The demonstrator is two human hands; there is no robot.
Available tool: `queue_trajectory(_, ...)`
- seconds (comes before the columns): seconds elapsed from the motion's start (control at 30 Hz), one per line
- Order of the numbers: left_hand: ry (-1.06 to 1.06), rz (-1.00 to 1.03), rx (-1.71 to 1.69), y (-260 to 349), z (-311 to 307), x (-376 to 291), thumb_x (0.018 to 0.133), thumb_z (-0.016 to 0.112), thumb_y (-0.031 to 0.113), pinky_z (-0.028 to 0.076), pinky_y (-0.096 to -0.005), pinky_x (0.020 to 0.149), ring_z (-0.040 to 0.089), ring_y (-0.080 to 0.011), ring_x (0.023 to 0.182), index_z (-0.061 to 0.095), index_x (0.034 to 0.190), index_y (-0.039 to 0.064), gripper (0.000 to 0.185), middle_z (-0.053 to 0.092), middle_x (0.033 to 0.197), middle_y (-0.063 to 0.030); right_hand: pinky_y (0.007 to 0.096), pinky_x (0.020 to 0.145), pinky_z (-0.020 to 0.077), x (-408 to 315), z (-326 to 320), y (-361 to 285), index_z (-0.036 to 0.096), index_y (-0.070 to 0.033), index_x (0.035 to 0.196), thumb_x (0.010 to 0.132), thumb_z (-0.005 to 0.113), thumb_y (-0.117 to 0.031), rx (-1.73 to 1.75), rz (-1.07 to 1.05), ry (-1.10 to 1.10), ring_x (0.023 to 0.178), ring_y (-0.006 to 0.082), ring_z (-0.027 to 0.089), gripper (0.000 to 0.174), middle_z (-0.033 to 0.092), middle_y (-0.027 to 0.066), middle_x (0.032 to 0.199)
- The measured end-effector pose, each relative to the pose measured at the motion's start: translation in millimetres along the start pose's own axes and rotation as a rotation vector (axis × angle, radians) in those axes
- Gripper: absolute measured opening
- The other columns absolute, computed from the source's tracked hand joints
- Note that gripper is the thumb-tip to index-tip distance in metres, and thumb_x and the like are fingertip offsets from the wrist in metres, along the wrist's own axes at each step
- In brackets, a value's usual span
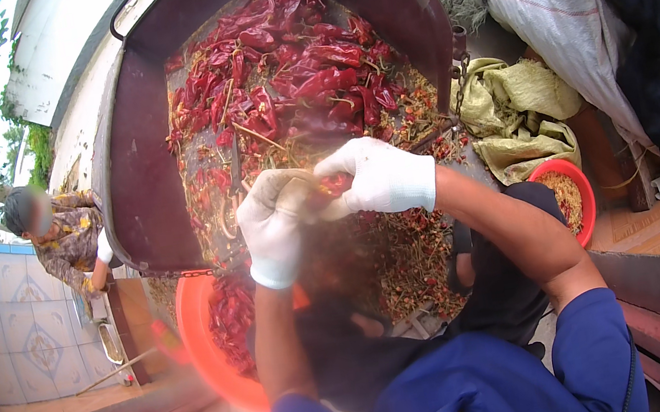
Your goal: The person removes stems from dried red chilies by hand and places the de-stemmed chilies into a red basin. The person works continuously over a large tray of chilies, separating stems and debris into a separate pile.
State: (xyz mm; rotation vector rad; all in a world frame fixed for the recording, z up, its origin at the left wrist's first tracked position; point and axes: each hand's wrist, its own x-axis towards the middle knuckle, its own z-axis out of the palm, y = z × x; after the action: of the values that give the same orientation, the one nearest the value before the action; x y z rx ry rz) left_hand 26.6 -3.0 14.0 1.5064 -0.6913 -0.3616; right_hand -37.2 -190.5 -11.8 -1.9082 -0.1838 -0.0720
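Observation:
Both my hands wear white knit gloves and meet above the near edge of a metal cart bed (138, 169). My right hand (373, 174) is closed on a dried red chili pepper (336, 184), bright between the fingers. My left hand (280, 213) is curled against it, fingers bent; what lies inside that hand is hidden. Beyond them, a heap of dried red chilies (312, 76) covers the cart bed. Scissors (232, 188) lie just left of my left hand, partly covered. Chili stems and seeds (417, 263) are spread below my hands.
An orange basin (198, 351) with red chilies stands at lower left, a red basin (589, 201) of seeds at right. Yellow woven sacks (517, 97) and a white sack (556, 16) lie to the right, near a chain (463, 80). Another person (69, 242) is at the left, beyond the cart.

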Motion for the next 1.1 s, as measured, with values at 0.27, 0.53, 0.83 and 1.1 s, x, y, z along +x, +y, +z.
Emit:
queue_trajectory(0.27, 0.221, -0.125, -0.194, -17, 3, 10, 0.105, 0.06, 0.023, 0.032, -0.0223, 0.043, 0.041, -0.0053, 0.046, 0.065, 0.091, 0.002, 0.027, 0.052, 0.061, 0.002, 0.0455, 0.074, 0.0551, -2, 29, -9, 0.073, -0.023, 0.112, 0.09, 0.069, -0.024, -0.8, -0.034, -0.126, 0.087, 0.0335, 0.073, 0.023, 0.074, 0.0096, 0.087)
queue_trajectory(0.53, 0.339, -0.183, 0.466, -44, -55, 51, 0.103, 0.064, 0.025, 0.049, -0.0234, 0.059, 0.06, -0.007, 0.068, 0.073, 0.114, 0.001, 0.028, 0.069, 0.081, -0.0032, 0.0324, 0.085, 0.0574, 0, 21, -9, 0.075, -0.012, 0.113, 0.085, 0.074, -0.021, -0.024, -0.13, 0.057, 0.092, 0.0178, 0.074, 0.029, 0.076, 0.0105, 0.098)
queue_trajectory(0.83, 0.222, 0.008, 1.486, -74, -65, 71, 0.095, 0.066, 0.043, 0.054, -0.0431, 0.083, 0.068, -0.0308, 0.095, 0.078, 0.101, 0.016, 0.029, 0.07, 0.101, -0.0101, 0.0467, 0.084, 0.0559, 4, 37, -20, 0.073, -0.018, 0.106, 0.076, 0.068, -0.028, -0.189, -0.003, 0.071, 0.093, 0.0367, 0.07, 0.032, 0.074, 0.0152, 0.096)
queue_trajectory(1.1, 0.463, 0.032, 1.146, -81, -84, 74, 0.093, 0.075, 0.034, 0.054, -0.0368, 0.084, 0.072, -0.0277, 0.091, 0.078, 0.101, 0.006, 0.029, 0.076, 0.101, -0.0133, 0.0473, 0.086, 0.0548, 4, 44, -15, 0.071, -0.019, 0.111, 0.081, 0.066, -0.025, -0.125, 0.011, 0.079, 0.095, 0.0361, 0.07, 0.03, 0.073, 0.0151, 0.097)
